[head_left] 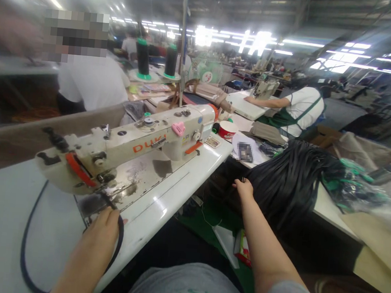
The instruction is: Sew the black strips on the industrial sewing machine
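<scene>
A white sewing machine (pixel 155 138) with orange trim stands on a white table (pixel 1 211). Near its needle area, my left hand (pixel 102 229) rests with fingers together over a dark strip (pixel 25 245), which loops across the table and round past the hand. My right hand (pixel 244 187) is stretched forward beside a large bundle of black strips (pixel 288 177); its fingers are pinched round something small and dark that I cannot make out.
Two black thread cones (pixel 142 60) stand behind the machine. A red and white roll (pixel 228 129) lies past its right end. Green-handled items in plastic (pixel 353 183) lie at the right. One person in white (pixel 91 80) is at the left, another (pixel 304 108) bends at the back right.
</scene>
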`<state>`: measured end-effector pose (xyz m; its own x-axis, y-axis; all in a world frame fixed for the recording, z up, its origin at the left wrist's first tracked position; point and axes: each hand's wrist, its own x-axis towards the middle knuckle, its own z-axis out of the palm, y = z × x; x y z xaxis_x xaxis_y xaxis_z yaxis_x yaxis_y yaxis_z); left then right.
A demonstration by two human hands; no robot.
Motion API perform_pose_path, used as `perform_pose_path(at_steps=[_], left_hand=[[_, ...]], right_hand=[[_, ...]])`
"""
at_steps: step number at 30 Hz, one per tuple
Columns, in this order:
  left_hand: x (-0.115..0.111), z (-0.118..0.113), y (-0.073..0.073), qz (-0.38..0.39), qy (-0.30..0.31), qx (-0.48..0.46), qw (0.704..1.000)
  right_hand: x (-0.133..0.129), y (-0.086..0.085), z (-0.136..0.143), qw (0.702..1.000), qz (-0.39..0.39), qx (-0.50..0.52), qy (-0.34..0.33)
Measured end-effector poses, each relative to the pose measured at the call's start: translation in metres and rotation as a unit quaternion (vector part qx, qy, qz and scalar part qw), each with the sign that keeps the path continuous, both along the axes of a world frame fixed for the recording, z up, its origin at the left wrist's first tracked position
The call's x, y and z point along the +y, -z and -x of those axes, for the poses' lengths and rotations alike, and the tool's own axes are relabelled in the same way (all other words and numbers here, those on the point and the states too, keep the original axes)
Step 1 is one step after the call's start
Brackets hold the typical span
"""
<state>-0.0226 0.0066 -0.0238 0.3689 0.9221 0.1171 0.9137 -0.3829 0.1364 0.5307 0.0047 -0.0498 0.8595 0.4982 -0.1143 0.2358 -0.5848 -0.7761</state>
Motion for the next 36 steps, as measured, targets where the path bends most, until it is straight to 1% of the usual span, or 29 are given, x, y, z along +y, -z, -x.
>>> perform_pose_path(at_steps=[4, 7, 9, 11, 13, 14, 16, 19, 22, 24, 26, 30, 32, 34, 36], left_hand=[[-0.004, -0.003, 0.0, -0.015, -0.02, 0.008, 1.0], [-0.003, -0.001, 0.002, -0.005, -0.021, 0.015, 1.0], [-0.001, 0.002, 0.004, -0.002, -0.014, 0.021, 1.0], [0.001, 0.004, 0.005, -0.009, 0.007, 0.029, 1.0], [0.0, 0.004, 0.004, -0.018, 0.028, 0.032, 0.999], [-0.001, 0.003, 0.003, -0.023, 0.029, 0.029, 0.999], [-0.003, -0.001, 0.003, -0.035, 0.007, 0.015, 0.999], [-0.006, -0.007, 0.003, -0.059, -0.024, -0.01, 0.998], [-0.007, -0.009, 0.004, -0.082, -0.019, -0.023, 0.996], [-0.006, -0.008, 0.005, -0.091, -0.014, -0.025, 0.995], [-0.005, -0.006, 0.006, -0.094, -0.007, -0.024, 0.995], [-0.005, -0.004, 0.01, -0.094, -0.005, -0.031, 0.995], [-0.006, -0.005, 0.012, -0.094, -0.014, -0.04, 0.995], [-0.007, -0.007, 0.011, -0.094, -0.02, -0.043, 0.994], [-0.009, -0.007, 0.01, -0.091, -0.02, -0.038, 0.995]], right_hand=[[0.015, 0.001, -0.009, 0.999, -0.001, 0.038, 0.021], [0.023, 0.0, -0.014, 0.998, -0.023, 0.051, 0.036], [0.026, -0.002, -0.017, 0.997, -0.041, 0.055, 0.045], [0.028, -0.004, -0.019, 0.995, -0.056, 0.058, 0.051], [0.026, -0.002, -0.015, 0.995, -0.065, 0.064, 0.049], [0.023, 0.001, -0.009, 0.994, -0.067, 0.069, 0.045], [0.013, 0.011, 0.011, 0.994, -0.066, 0.085, 0.032], [-0.009, 0.038, 0.06, 0.991, -0.055, 0.125, -0.001], [-0.031, 0.064, 0.106, 0.983, -0.044, 0.177, -0.04], [-0.037, 0.07, 0.117, 0.978, -0.045, 0.197, -0.045], [-0.034, 0.064, 0.109, 0.977, -0.057, 0.201, -0.034], [-0.014, 0.034, 0.063, 0.979, -0.121, 0.16, 0.021], [-0.009, 0.024, 0.052, 0.978, -0.148, 0.14, 0.034], [-0.009, 0.023, 0.059, 0.978, -0.153, 0.141, 0.017], [-0.016, 0.029, 0.081, 0.976, -0.138, 0.165, -0.028]])
